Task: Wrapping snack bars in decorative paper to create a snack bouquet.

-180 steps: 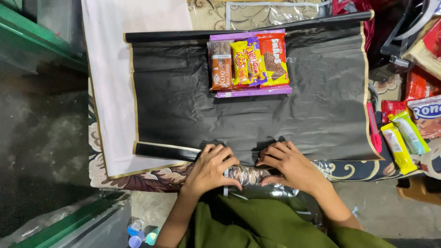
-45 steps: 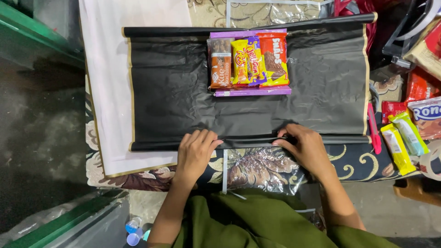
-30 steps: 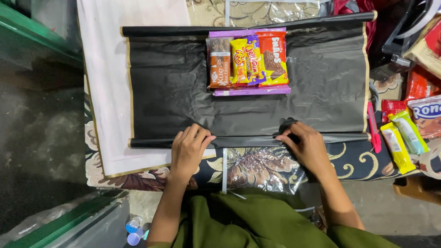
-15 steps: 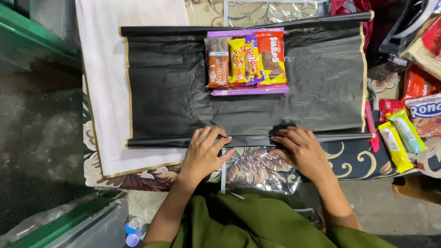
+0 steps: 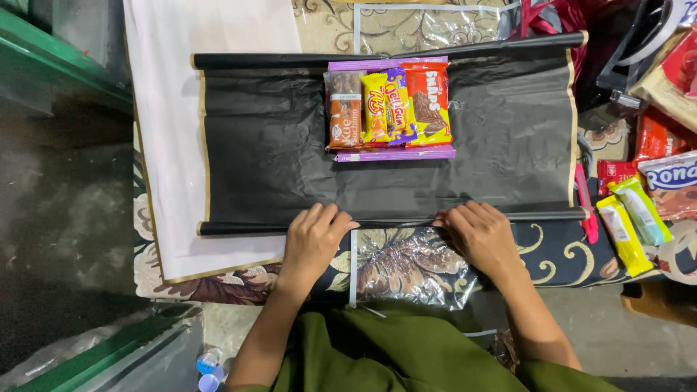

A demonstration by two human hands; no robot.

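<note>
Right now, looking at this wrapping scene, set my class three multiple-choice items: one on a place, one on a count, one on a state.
1. Where do the snack packs lie?
A. At the far edge of the black sheet
B. On the white sheet
C. Under the hands

2. How many packs stand side by side in that group?
A. One
B. Three
C. Six

3. How is the near edge of the black sheet?
A. Flat and loose
B. Torn off
C. Rolled up, with both hands on it

Answers:
1 A: the packs sit on a purple box by the far roll.
2 B: one brown, one yellow and purple, one red.
3 C: the left hand and right hand press on the near roll.
</note>
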